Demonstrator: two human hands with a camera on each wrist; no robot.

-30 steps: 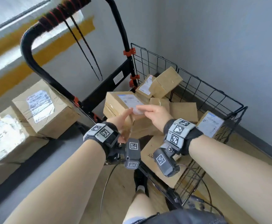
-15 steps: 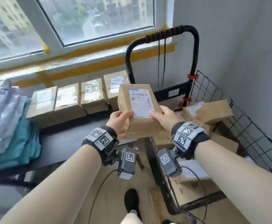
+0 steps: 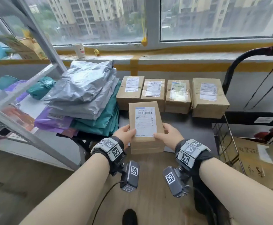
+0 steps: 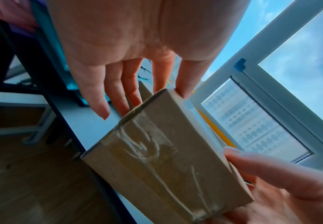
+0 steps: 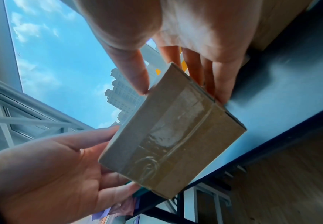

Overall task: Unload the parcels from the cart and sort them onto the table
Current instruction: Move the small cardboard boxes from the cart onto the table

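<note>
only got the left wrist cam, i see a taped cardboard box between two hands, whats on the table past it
Observer: In the head view, a row of four cardboard boxes stands along the far edge, labels up.
Operator: room in front of them
Observer: Yes, bare dark table shows in front of the row. The held box is over its near edge, gripped by the left hand and right hand.
Operator: whats left of that spot
Observer: A stack of grey, teal and purple poly mailers.
</note>
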